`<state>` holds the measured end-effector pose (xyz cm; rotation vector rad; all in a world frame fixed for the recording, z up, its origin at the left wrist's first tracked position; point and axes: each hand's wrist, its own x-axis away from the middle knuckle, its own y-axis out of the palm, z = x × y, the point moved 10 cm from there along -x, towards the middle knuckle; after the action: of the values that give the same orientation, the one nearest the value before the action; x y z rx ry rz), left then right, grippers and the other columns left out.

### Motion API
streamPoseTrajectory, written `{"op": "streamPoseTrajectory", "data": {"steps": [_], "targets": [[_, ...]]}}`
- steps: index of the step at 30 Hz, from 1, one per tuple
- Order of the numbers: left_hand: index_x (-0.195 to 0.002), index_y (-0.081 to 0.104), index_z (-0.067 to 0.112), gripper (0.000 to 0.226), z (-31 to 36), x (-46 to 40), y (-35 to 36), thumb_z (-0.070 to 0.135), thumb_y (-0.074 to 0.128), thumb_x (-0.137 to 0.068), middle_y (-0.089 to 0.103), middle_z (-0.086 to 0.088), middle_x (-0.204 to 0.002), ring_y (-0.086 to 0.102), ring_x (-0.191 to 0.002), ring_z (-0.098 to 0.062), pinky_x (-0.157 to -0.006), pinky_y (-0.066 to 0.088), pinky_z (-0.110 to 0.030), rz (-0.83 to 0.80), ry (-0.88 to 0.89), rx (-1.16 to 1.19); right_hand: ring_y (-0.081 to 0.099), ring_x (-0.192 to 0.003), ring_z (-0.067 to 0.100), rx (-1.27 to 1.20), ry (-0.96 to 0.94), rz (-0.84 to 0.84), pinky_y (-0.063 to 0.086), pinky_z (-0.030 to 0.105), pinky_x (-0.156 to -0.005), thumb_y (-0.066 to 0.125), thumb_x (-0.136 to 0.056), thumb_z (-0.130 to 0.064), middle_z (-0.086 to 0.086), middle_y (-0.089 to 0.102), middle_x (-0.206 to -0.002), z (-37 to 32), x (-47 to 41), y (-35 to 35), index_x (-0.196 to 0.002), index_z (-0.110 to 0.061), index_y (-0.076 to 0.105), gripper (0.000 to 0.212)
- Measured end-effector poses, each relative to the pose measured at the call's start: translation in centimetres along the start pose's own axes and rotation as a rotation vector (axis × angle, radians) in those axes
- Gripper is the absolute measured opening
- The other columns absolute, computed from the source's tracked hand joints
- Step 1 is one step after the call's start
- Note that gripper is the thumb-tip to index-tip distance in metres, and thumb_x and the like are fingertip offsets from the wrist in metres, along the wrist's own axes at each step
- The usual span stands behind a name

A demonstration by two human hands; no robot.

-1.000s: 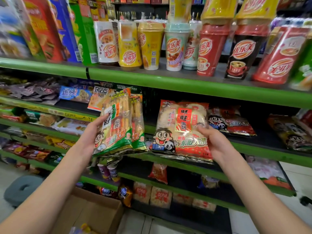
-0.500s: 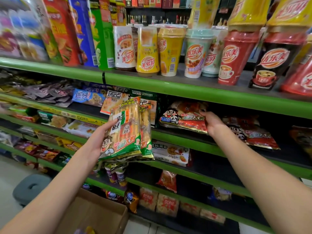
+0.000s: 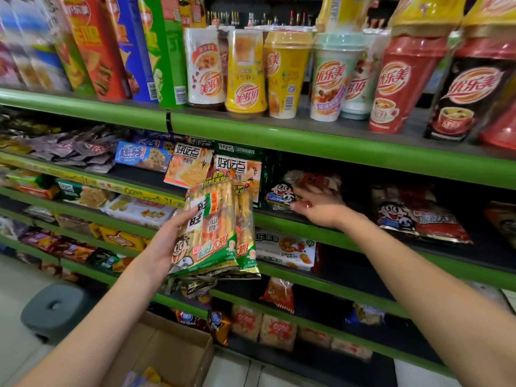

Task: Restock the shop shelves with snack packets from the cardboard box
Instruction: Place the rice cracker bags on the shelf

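Green-edged shop shelves [image 3: 279, 136] fill the view, running from 9 o'clock across to 3 o'clock in several tiers. On the top tier, tall snack tubes [image 3: 111, 48] stand at 11 o'clock and a row of drink cups [image 3: 329, 76] stretches from 12 to 2 o'clock. Down at 6 o'clock an open cardboard box [image 3: 164, 353] sits on the floor, with a grey stool [image 3: 54, 310] beside it at 8 o'clock.

At the centre, the left hand [image 3: 164, 244] grips a bunch of green-and-gold snack packets [image 3: 216, 233] upright in front of the shelves — thumb across the front, fingers behind.

Just right of centre, the right hand [image 3: 321, 209] reaches onto the second tier with fingers spread, resting on or just over a red rice-cracker packet [image 3: 284, 192] lying flat there; the blur hides whether it touches. Another red packet [image 3: 418, 219] lies at 3 o'clock on the same tier.
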<state>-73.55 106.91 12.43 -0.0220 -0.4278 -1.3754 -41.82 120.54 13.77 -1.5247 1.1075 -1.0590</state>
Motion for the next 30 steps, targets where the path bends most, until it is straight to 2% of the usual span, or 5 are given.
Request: {"op": "streamPoseTrajectory", "data": {"steps": [11, 16, 20, 25, 30], "targets": [[-0.089, 0.063, 0.034, 0.008, -0.4, 1.2, 4.2, 0.041, 0.061, -0.091, 0.064, 0.027, -0.052, 0.059, -0.043, 0.011, -0.027, 0.038, -0.012, 0.0, 0.031, -0.078, 0.009, -0.152, 0.022, 0.02, -0.222, -0.007, 0.006, 0.048, -0.122, 0.034, -0.098, -0.059, -0.01, 0.015, -0.164, 0.1, 2.7, 0.0, -0.152, -0.046, 0.019, 0.058], [-0.091, 0.064, 0.042, 0.033, -0.8, 1.2, 6.9, 0.06, 0.068, -0.064, 0.065, 0.032, -0.067, 0.054, -0.073, 0.006, -0.082, 0.035, -0.022, -0.058, 0.046, -0.115, 0.026, -0.146, 0.028, -0.041, 0.107, 0.298, 0.021, 0.045, -0.118, 0.043, -0.095, -0.059, -0.001, 0.028, -0.161, 11.1, 5.6, -4.8, -0.15, -0.038, 0.033, 0.059], [-0.089, 0.061, 0.038, 0.013, -1.5, 1.7, 9.2, 0.049, 0.064, -0.081, 0.062, 0.033, -0.053, 0.058, -0.044, 0.014, -0.056, 0.044, -0.016, -0.058, 0.035, -0.128, 0.022, -0.148, 0.033, 0.018, 0.414, 0.19, 0.014, 0.052, -0.118, 0.032, -0.091, -0.073, -0.005, 0.02, -0.164, 22.8, 8.8, -5.3, -0.148, -0.047, 0.031, 0.062], [-0.087, 0.061, 0.034, 0.008, -2.3, 2.4, 11.7, 0.035, 0.058, -0.094, 0.061, 0.027, -0.046, 0.055, -0.037, 0.012, -0.024, 0.033, -0.011, -0.073, 0.026, -0.124, 0.009, -0.151, 0.031, -0.111, 0.374, 0.05, 0.007, 0.046, -0.122, 0.023, -0.081, -0.084, -0.001, 0.005, -0.166, 26.2, 9.5, -4.0, -0.153, -0.042, 0.021, 0.084], [-0.092, 0.063, 0.037, 0.022, -2.6, 2.2, 13.2, 0.05, 0.067, -0.075, 0.066, 0.029, -0.061, 0.06, -0.05, 0.013, -0.062, 0.047, -0.016, -0.117, 0.008, -0.137, 0.009, -0.151, 0.037, -0.092, 0.329, 0.018, 0.013, 0.045, -0.121, 0.022, -0.079, -0.089, -0.001, 0.003, -0.166, 22.2, 8.5, -2.4, -0.153, -0.046, 0.016, 0.086]]}}
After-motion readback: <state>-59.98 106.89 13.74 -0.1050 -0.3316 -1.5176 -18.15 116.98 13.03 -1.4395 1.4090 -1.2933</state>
